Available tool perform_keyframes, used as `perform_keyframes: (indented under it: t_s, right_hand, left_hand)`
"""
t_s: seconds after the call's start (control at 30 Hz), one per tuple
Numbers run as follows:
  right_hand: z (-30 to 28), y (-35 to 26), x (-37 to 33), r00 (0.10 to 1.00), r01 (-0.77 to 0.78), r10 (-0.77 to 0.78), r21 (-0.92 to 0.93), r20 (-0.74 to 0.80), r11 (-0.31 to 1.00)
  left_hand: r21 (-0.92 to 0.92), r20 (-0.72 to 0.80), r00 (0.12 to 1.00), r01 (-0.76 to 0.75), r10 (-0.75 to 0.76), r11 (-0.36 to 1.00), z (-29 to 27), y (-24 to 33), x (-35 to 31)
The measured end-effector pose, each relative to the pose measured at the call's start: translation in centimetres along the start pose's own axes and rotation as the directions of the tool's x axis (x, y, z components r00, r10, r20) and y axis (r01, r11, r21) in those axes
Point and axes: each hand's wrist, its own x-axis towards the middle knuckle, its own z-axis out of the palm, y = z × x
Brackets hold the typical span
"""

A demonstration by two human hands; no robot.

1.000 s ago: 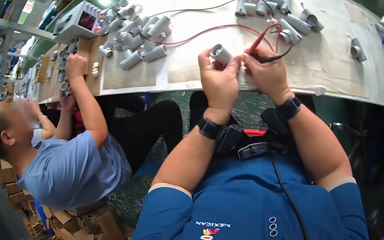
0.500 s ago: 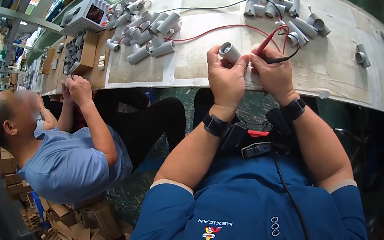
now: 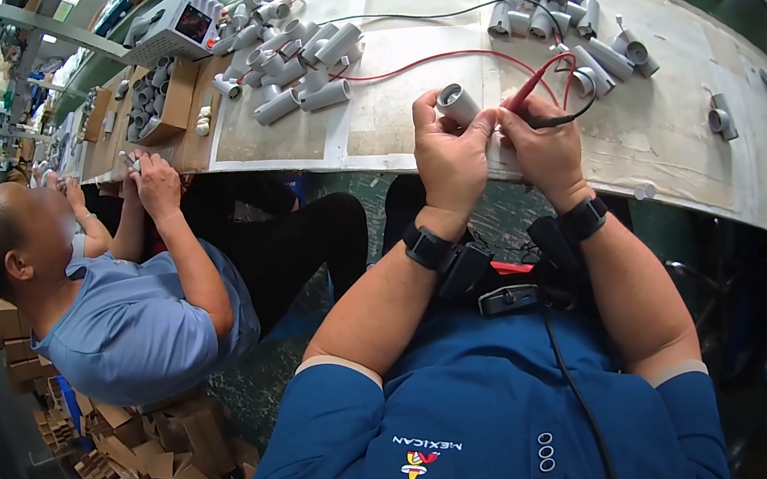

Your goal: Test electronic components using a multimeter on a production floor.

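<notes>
My left hand point(image 3: 454, 165) is closed around a short grey cylinder point(image 3: 459, 105), whose dark, ringed open end faces up. Close beside it, over the table's near edge, my right hand point(image 3: 548, 149) pinches a red test probe point(image 3: 523, 98) and a black test probe point(image 3: 558, 120). The fingertips of both hands nearly meet; the probe tips and whatever they touch there are hidden. From the probes, a red cable point(image 3: 434, 57) and a black cable point(image 3: 428, 17) run left across the table toward a grey pile.
Grey cylindrical fittings lie in a left pile point(image 3: 324, 95) and a right pile point(image 3: 612, 57). A boxy power supply point(image 3: 177, 25) stands at the back left, near a carton of grey parts point(image 3: 170, 113). A co-worker point(image 3: 127, 313) sits at my left. One fitting point(image 3: 720, 118) lies far right.
My hands keep almost the same grip and place. The co-worker's hands have shifted slightly, with a small pale piece now showing above them.
</notes>
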Motion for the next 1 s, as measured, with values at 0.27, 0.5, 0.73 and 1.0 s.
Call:
perform_keyframes:
  t_s: [0.27,0.5,0.73,1.0]
  right_hand:
    - [0.3,0.7,0.3,1.000,0.003,-0.003,0.024,0.015,1.000]
    - [-0.9,1.6,0.1,0.992,0.127,-0.124,-0.147,0.032,0.981]
    - [0.9,0.8,0.1,0.996,0.088,-0.087,0.083,-0.020,0.993]
    - [0.6,1.6,0.6,1.000,0.017,-0.017,0.158,-0.004,0.987]
  left_hand:
    - [0.008,-0.015,1.000,-0.020,0.020,1.000,-0.1,-0.4,0.4]
    - [0.060,0.009,1.000,-0.009,0.009,0.998,0.7,-0.9,0.2]
    - [-0.074,0.028,0.999,0.046,-0.044,0.996,-0.7,-0.3,0.3]
    - [-0.071,-0.012,0.994,0.108,-0.109,0.992,0.4,0.5,0.9]
